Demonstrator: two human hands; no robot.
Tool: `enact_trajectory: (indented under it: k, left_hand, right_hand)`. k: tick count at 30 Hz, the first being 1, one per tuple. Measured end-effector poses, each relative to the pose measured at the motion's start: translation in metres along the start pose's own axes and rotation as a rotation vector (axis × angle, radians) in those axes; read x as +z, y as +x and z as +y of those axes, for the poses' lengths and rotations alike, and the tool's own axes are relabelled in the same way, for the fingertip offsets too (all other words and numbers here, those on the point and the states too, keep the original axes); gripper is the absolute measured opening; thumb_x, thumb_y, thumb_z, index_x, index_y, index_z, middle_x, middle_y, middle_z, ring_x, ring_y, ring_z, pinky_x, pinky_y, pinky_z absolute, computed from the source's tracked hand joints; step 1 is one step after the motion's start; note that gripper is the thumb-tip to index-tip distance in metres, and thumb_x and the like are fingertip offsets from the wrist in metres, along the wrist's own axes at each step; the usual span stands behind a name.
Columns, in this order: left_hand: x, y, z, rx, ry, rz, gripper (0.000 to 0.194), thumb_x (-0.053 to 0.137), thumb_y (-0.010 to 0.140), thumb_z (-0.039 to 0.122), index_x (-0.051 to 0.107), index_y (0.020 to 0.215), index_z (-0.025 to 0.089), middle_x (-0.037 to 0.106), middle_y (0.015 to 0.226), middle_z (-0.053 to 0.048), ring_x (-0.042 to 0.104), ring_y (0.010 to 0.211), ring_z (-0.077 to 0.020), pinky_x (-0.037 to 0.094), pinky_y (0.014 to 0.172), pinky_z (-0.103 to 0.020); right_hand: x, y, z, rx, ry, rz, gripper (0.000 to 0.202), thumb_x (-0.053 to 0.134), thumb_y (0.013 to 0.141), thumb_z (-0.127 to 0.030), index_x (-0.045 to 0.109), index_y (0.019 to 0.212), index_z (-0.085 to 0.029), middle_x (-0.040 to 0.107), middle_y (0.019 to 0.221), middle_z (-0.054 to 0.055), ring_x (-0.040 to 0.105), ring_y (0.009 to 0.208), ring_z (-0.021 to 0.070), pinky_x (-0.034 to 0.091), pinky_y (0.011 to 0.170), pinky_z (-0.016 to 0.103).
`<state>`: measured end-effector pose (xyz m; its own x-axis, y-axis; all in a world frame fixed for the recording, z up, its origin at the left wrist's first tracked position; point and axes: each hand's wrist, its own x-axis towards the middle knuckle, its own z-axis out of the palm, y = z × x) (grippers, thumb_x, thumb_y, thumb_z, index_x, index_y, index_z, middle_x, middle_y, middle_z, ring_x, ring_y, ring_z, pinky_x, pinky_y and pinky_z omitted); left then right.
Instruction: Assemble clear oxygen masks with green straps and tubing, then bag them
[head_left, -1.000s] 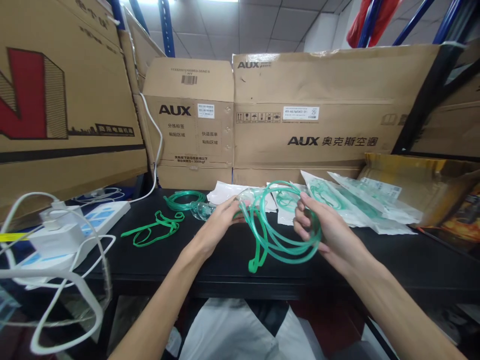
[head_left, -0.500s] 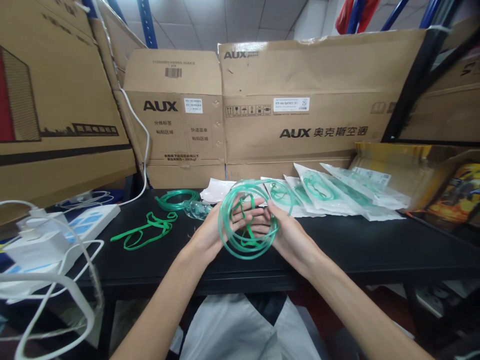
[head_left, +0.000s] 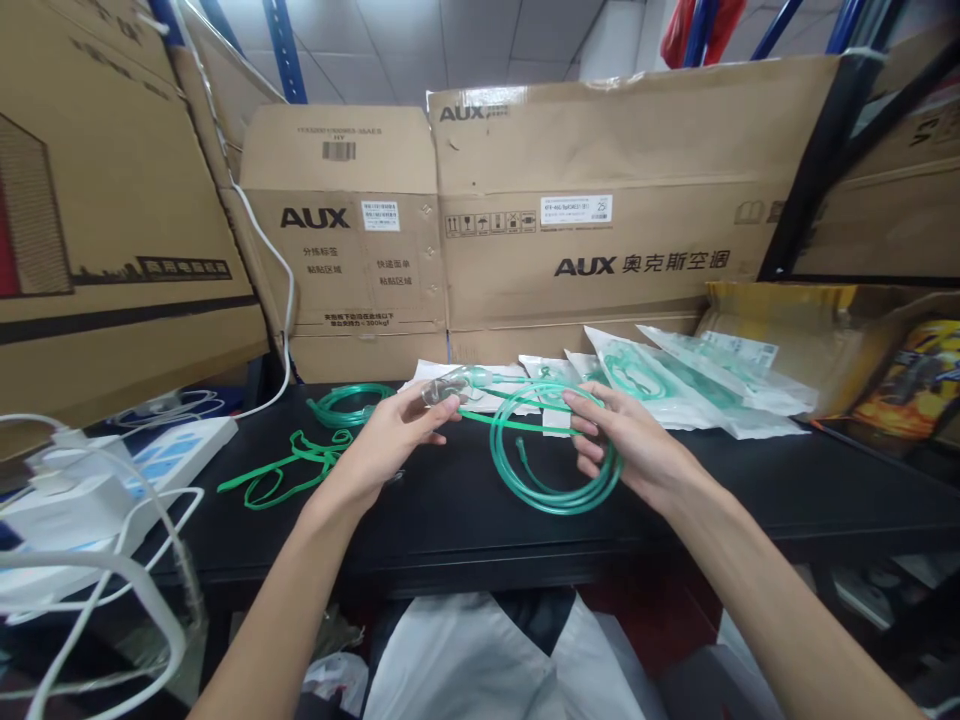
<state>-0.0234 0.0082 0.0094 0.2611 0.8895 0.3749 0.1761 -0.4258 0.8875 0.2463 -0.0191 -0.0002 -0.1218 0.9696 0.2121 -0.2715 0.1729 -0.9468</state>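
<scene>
My left hand [head_left: 394, 430] is closed on a clear oxygen mask [head_left: 446, 384], pinching its edge between thumb and fingers above the black tabletop. A coil of green transparent tubing [head_left: 551, 503] hangs from my right hand [head_left: 626, 430], whose fingers are closed round its upper right side. The tubing runs across to the mask's connector, and a loose tube end dangles inside the coil. Between both hands stretches a green elastic strap [head_left: 506, 424]. Left of my left hand lie another green strap [head_left: 289, 470] and a second coil of green tubing [head_left: 337, 410].
Several sealed packets [head_left: 637, 365] with green tubing inside lie at the back right of the black table [head_left: 450, 530]. Large cardboard boxes [head_left: 495, 290] wall off the back. A white power strip [head_left: 191, 450] with plugs and looping cables occupies the left side.
My hands have moved apart. The mask now shows in my left hand, the tubing coil has shifted right with my right hand, and the strap between them is drawn out.
</scene>
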Motion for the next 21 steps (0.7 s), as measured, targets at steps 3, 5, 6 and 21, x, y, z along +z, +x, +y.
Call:
enact_trajectory:
  k: [3,5,6,21]
  left_hand:
    - [0.003,0.000,0.001,0.019,0.090,-0.001,0.051,0.071,0.086,0.054,0.068,0.130,0.026,0.071,0.121,-0.007,0.065,0.106,-0.0271,0.055,0.087,-0.037]
    - [0.004,0.000,0.001,0.039,0.129,-0.002,0.050,0.071,0.087,0.053,0.068,0.130,0.028,0.070,0.127,-0.005,0.063,0.114,-0.0281,0.049,0.101,-0.041]
    - [0.004,0.001,0.001,0.048,0.144,-0.009,0.048,0.071,0.087,0.052,0.069,0.129,0.028,0.069,0.130,-0.005,0.062,0.119,-0.0284,0.045,0.107,-0.041]
    - [0.029,-0.008,0.002,0.118,0.439,-0.081,0.046,0.062,0.090,0.061,0.070,0.120,0.026,0.073,0.107,-0.002,0.064,0.095,-0.0257,0.047,0.086,-0.034]
  right_hand:
    - [-0.008,-0.003,-0.009,0.023,-0.118,-0.005,0.036,0.085,0.079,-0.040,0.059,0.099,-0.024,0.033,0.060,-0.011,0.025,0.045,0.0052,0.018,0.033,0.014]
    - [-0.014,-0.004,-0.014,0.038,-0.190,-0.027,0.040,0.085,0.079,-0.041,0.063,0.107,-0.023,0.029,0.059,-0.011,0.022,0.047,0.0050,0.014,0.035,0.013]
    - [-0.016,-0.004,-0.016,0.044,-0.211,-0.035,0.040,0.084,0.079,-0.042,0.064,0.109,-0.023,0.028,0.059,-0.011,0.021,0.048,0.0049,0.013,0.036,0.014]
    - [0.003,-0.003,0.000,0.018,-0.263,0.056,0.047,0.073,0.085,-0.056,0.066,0.120,-0.024,0.025,0.066,-0.009,0.018,0.048,0.0050,0.010,0.038,0.016]
